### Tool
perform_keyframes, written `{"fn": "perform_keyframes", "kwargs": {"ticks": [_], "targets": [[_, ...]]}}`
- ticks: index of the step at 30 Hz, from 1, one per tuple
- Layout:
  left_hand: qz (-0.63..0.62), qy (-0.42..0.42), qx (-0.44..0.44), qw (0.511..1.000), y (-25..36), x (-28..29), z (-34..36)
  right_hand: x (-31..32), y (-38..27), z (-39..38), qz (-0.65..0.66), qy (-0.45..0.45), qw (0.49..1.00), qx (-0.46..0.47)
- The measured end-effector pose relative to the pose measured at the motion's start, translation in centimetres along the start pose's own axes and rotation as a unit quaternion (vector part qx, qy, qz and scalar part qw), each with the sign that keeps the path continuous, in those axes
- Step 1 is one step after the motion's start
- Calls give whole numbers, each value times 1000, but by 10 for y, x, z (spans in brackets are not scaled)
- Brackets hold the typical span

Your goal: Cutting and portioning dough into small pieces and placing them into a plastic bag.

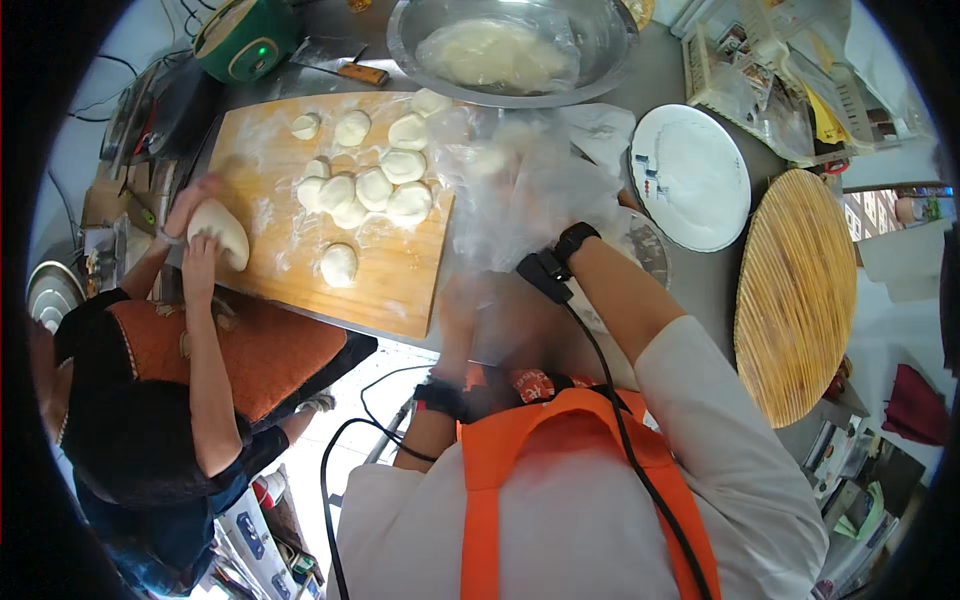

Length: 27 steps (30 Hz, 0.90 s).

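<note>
My right hand [525,180] is smeared by motion among clear crumpled plastic [480,200], beside the right edge of the floured wooden board [270,290]; its grip is unclear. Lower down, my left hand [458,310] is blurred by the plastic at the board's near right corner, fingers indistinct. Several white dough rounds [338,264] lie on the board, many clustered at its upper right. At the board's left edge a co-worker's hands [200,250] press a larger piece of dough [230,235].
A steel bowl [610,45] with covered dough stands at the back. A white oval plate [690,175] and round slatted wooden tray [795,290] lie rightward. A green appliance [240,40] and wooden-handled tool [362,72] sit back left. The co-worker [150,420] is close on my left.
</note>
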<state>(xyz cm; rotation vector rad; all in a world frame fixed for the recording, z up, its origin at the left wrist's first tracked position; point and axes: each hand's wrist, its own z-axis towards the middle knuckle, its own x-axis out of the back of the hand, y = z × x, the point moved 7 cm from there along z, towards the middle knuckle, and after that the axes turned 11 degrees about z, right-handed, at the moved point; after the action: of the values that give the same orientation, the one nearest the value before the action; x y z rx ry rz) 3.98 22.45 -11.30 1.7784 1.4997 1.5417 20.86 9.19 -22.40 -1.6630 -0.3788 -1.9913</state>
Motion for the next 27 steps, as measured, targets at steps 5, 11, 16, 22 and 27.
{"fn": "perform_keyframes", "kwargs": {"ticks": [5, 11, 16, 22, 27], "targets": [[-190, 156, -76, 966, -6, 41, 19, 130, -12, 10, 384, -124, 915, 26], [-291, 17, -83, 953, 53, 47, 23, 165, 47, -9, 163, -438, 883, -42], [-69, -86, -103, 989, 71, 25, 7, 190, 61, -23, 131, -381, 915, -11], [160, -176, -150, 960, 56, -3, -10, 138, 93, -63, 110, -453, 884, -36], [97, -182, -172, 963, 54, 4, -13, 152, 74, -74, 88, -488, 868, -35]]}}
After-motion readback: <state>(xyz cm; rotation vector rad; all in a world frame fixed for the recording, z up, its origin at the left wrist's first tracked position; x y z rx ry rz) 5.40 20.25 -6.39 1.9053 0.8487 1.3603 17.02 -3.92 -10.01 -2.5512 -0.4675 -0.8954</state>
